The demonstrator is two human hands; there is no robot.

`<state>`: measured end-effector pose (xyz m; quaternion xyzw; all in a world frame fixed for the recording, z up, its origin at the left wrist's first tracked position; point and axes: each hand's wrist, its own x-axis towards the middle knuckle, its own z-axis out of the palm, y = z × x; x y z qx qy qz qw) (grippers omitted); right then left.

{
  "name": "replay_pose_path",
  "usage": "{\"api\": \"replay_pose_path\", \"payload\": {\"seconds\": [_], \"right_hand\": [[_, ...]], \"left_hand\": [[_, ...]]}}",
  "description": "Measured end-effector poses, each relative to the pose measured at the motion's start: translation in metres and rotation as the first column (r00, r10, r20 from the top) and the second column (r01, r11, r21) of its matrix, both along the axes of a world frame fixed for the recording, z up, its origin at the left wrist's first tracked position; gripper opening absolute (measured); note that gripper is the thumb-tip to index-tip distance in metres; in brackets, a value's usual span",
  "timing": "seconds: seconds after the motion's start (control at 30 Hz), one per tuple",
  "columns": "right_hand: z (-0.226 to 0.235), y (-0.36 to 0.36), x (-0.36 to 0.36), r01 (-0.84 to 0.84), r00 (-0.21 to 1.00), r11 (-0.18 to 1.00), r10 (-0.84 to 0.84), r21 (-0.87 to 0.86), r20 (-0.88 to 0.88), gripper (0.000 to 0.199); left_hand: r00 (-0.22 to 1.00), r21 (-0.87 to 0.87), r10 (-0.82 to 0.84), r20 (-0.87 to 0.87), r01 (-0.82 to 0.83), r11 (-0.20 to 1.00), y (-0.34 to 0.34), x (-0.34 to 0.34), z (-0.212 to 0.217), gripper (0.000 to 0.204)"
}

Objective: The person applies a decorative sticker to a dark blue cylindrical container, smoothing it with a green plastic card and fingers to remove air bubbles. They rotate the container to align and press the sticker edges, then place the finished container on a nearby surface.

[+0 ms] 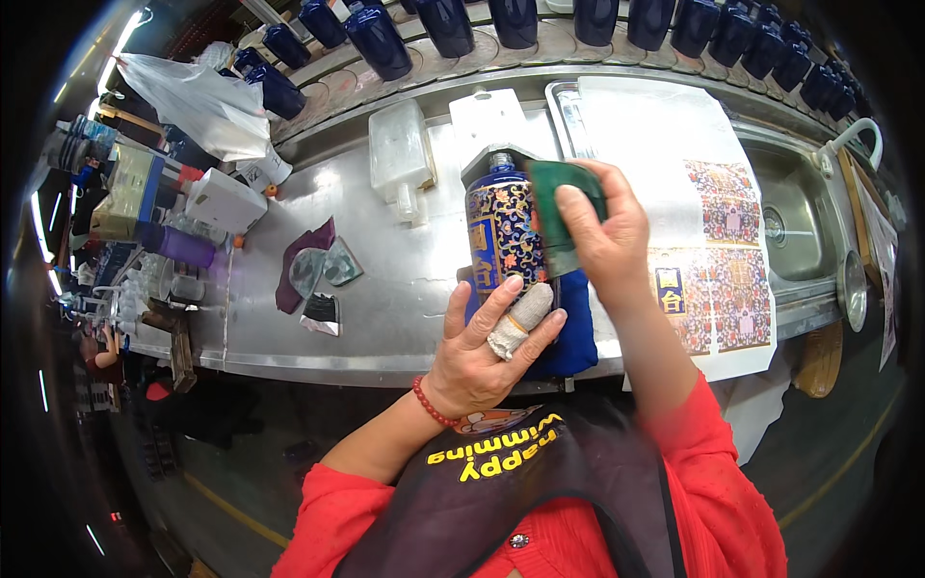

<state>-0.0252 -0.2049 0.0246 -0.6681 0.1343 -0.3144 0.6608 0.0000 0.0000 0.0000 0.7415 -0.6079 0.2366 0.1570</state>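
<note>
A dark blue bottle (496,226) with a flowered, gold-and-pink decal lies on the bench, its clear neck pointing away from me. Across its lower end, my left hand (472,356) is closed, fingers spread over the surface. One finger of that hand wears a grey-white cloth wrap (525,318) tied with a tan band. Between thumb and fingers, my right hand (617,241) grips a flat green scraper (557,202), which rests against the bottle's right side. Under the bottle's right edge is a blue cloth (576,332).
Printed decal sheets (732,279) lie on white paper at right, beside a steel sink (795,212). Dark and grey scraps (318,265) and a clear bottle-shaped piece (397,154) are on the metal bench (260,328). Blue bottles (378,43) line a conveyor (342,87) behind.
</note>
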Motion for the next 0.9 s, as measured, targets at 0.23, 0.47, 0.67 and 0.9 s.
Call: {"api": "replay_pose_path", "payload": {"seconds": [0.23, 0.47, 0.67, 0.9], "right_hand": [[-0.003, -0.019, 0.005, 0.154, 0.985, 0.988, -0.152, 0.022, -0.081, 0.021], [-0.019, -0.006, 0.001, 0.116, 0.988, 0.992, -0.12, -0.055, -0.095, 0.023], [-0.03, -0.01, -0.022, 0.058, 0.997, 0.989, -0.063, 0.136, 0.038, 0.028], [-0.027, -0.01, -0.03, 0.081, 0.994, 0.975, -0.093, 0.208, 0.048, 0.024]], "left_hand": [[1.0, -0.034, 0.01, -0.029, -0.011, 0.999, -0.004, -0.003, -0.002, 0.038], [0.999, -0.025, -0.019, 0.036, 0.02, 0.999, 0.0, 0.002, 0.0, 0.045], [0.932, -0.01, -0.013, -0.362, 0.01, 1.0, -0.004, 0.032, 0.023, 0.096], [0.998, 0.22, 0.006, -0.06, 0.008, 0.976, -0.028, 0.042, 0.056, 0.098]]}}
